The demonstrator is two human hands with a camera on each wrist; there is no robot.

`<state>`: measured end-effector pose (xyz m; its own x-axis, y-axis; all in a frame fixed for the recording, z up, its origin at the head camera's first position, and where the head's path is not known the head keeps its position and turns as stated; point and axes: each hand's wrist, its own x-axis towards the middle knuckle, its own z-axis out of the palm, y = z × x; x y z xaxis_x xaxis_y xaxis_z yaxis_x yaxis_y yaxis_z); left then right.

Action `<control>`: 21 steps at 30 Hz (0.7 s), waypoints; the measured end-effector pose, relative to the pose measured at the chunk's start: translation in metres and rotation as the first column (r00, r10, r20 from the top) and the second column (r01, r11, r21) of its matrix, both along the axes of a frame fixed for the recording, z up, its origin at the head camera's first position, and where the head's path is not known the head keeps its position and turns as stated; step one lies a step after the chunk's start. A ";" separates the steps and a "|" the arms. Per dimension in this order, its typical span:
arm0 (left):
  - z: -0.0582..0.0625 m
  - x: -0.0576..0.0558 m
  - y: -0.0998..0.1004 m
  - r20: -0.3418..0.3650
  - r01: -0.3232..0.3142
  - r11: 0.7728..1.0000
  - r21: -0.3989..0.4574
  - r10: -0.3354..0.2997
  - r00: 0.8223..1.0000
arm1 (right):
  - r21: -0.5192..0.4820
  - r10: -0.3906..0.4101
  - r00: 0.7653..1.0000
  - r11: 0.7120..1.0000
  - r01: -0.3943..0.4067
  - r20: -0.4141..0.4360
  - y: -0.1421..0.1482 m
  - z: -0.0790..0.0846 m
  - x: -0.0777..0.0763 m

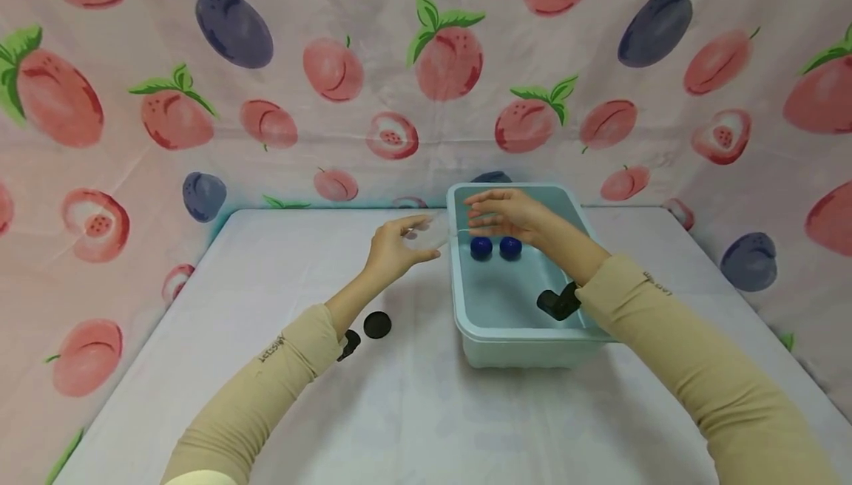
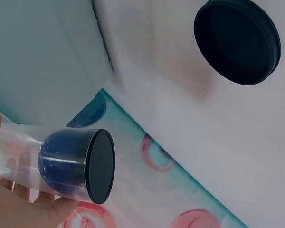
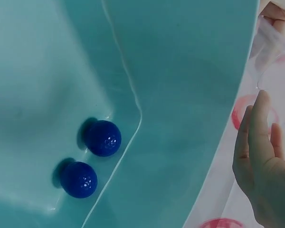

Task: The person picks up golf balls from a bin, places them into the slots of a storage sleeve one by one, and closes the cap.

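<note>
A clear tube (image 2: 31,142) lies in the grip of the left hand (image 1: 394,245), its fingers clamped round one side and the thumb on the other. The wall is smooth and glossy, streaked with pale reflections, and so transparent that fingers show through it. At the end nearest the little finger is a flat, round, black cap (image 2: 100,166). Just inside that cap sits a dark blue ball (image 2: 61,161), its rounded side towards the rest of the fingers. The tube's other end, a thin colourless rim, points at the fingertips of the right hand (image 1: 509,215); I cannot tell whether they touch it. The right fingers are extended, lightly bent and a little apart, holding nothing. Below them stands a pale blue-green bin (image 1: 512,304), with two shiny deep blue balls (image 1: 481,248) side by side on its floor. Nearer the person than the left fingers, a loose black lid (image 1: 377,324) lies on the white table (image 1: 299,270), its hollow side showing in the left wrist view. Beyond both hands' fingers hangs a pinkish cloth (image 1: 459,63) printed with peaches and plums
</note>
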<state>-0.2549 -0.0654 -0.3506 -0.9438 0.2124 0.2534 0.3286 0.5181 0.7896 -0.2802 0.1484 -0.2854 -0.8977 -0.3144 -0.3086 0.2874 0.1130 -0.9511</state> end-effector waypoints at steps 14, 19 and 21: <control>0.001 0.002 -0.004 0.009 -0.009 1.000 0.004 0.009 1.000 | 0.102 0.019 0.999 0.995 -0.015 -0.031 0.010 -0.003 -0.007; 0.002 0.003 -0.005 0.010 -0.010 1.000 -0.002 0.010 1.000 | 0.116 0.027 0.999 0.993 -0.023 -0.032 0.013 -0.005 -0.011; 0.003 0.004 -0.006 0.008 -0.012 1.000 -0.006 0.012 1.000 | 0.117 0.038 0.999 0.992 -0.035 -0.030 0.015 -0.005 -0.013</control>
